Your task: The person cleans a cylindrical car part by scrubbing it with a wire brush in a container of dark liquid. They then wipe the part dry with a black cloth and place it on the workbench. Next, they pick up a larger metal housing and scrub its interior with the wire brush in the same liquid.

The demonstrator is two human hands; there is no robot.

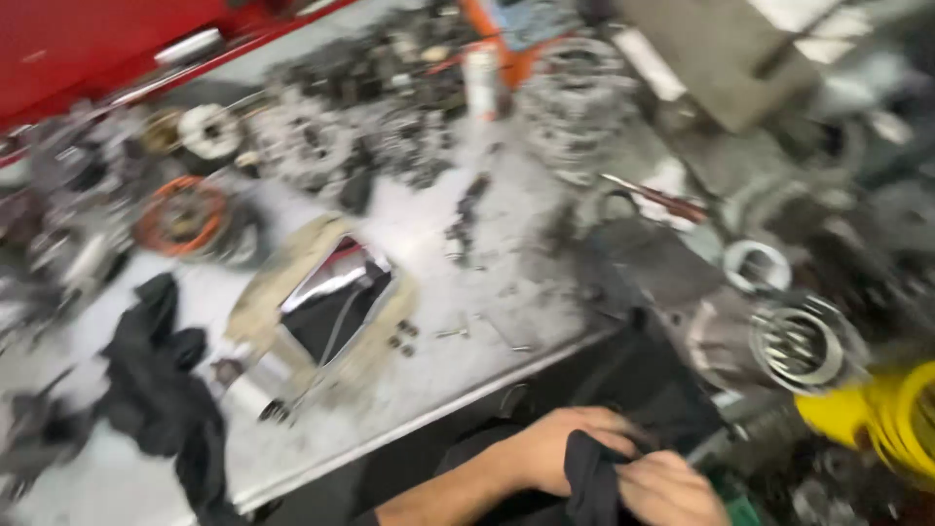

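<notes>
Both of my hands are low in the head view, below the edge of the workbench. My left hand (553, 450) and my right hand (670, 489) grip a black cloth (590, 479) bunched between them. The fingers of both hands are closed on it. The frame is blurred by motion.
The grey workbench (458, 380) holds a chrome part on a beige cloth (326, 297), a black rag (161, 385), an orange ring (182, 216), a white spray can (480, 83) and several metal engine parts. A metal housing with ring plates (799, 343) and a yellow object (891, 414) are at right.
</notes>
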